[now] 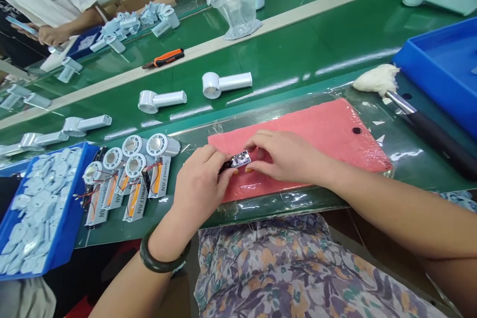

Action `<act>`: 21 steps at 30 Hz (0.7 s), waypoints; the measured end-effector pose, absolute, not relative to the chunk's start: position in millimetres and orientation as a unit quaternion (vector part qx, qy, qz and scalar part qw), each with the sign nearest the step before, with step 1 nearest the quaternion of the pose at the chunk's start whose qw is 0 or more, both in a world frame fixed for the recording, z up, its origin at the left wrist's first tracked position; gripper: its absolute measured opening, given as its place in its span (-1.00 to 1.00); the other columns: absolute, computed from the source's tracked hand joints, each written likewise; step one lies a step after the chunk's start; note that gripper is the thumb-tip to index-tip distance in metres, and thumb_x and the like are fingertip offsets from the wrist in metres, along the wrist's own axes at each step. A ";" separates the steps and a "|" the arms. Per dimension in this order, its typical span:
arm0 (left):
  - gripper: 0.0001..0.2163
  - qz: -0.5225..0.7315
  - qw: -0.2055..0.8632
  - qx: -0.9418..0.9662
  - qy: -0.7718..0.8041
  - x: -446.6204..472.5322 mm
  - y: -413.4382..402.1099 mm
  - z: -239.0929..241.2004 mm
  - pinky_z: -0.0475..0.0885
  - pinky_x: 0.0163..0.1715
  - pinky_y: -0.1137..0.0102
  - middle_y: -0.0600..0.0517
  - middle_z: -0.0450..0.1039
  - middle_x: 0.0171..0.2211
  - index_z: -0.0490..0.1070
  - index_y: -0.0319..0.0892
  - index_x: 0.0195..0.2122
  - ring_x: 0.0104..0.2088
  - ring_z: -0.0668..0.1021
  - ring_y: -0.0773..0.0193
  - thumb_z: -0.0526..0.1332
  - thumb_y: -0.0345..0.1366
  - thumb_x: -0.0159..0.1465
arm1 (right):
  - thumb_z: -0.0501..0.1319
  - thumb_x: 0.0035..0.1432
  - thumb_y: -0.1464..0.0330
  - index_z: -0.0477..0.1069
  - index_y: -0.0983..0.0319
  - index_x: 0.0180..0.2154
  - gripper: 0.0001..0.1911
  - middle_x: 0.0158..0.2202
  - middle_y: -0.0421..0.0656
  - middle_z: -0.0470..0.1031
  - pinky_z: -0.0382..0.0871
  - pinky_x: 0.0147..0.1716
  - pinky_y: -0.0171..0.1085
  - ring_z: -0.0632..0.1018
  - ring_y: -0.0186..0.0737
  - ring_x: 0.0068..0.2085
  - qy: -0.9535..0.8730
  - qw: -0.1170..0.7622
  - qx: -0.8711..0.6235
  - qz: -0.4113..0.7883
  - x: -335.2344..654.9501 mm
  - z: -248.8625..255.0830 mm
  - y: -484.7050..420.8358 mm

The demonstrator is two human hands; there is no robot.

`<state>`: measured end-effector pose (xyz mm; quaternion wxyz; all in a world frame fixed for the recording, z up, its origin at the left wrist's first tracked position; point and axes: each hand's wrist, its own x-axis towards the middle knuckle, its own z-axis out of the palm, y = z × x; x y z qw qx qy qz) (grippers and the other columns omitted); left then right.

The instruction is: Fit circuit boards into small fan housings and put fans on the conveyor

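Centre of frame: I held a small circuit board (235, 160) between my left hand (199, 194) and right hand (286, 156), fingers (225, 175) closed narrowly on its ends, above a pink foam pad (316, 144), likely laid there as cushioning. Wired fan heads (132, 145) lay lower left; the fingers hid the board's edges.
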<state>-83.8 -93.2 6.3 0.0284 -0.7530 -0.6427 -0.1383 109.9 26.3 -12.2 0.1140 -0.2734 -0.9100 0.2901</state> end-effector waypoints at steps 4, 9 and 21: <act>-0.90 -0.121 0.123 -0.735 -0.655 -73.9 -98.2 0.9 0.34 -0.31 0.24 -0.06 0.44 -0.31 0.44 -0.12 -0.27 -0.28 0.47 0.08 0.23 -0.26 0.39 | 0.28 0.29 0.30 0.52 0.19 -0.14 -0.86 -0.15 -0.15 0.62 0.36 -0.25 -0.25 0.58 -0.22 -0.24 -0.872 0.153 -0.326 0.333 108.0 -12.5 25.4; -0.79 -0.110 0.205 -0.726 -0.647 -59.6 -100.5 -8.7 0.22 -0.37 0.22 -0.05 0.39 -0.37 0.39 -0.10 -0.34 -0.34 0.38 0.07 0.15 -0.22 0.45 | 0.30 0.29 0.34 0.52 0.18 -0.25 -0.94 -0.23 -0.20 0.62 0.35 -0.25 -0.26 0.58 -0.26 -0.26 -0.847 0.142 -0.355 0.368 101.5 -15.0 21.5; -0.79 -0.115 0.237 -0.713 -0.650 -54.7 -97.0 -11.4 0.21 -0.36 0.22 -0.04 0.36 -0.39 0.34 -0.08 -0.37 -0.35 0.34 0.08 0.17 -0.23 0.45 | 0.26 0.32 0.30 0.49 0.18 -0.27 -0.90 -0.22 -0.15 0.63 0.30 -0.29 -0.22 0.58 -0.16 -0.22 -0.854 0.133 -0.397 0.310 95.2 -18.7 14.3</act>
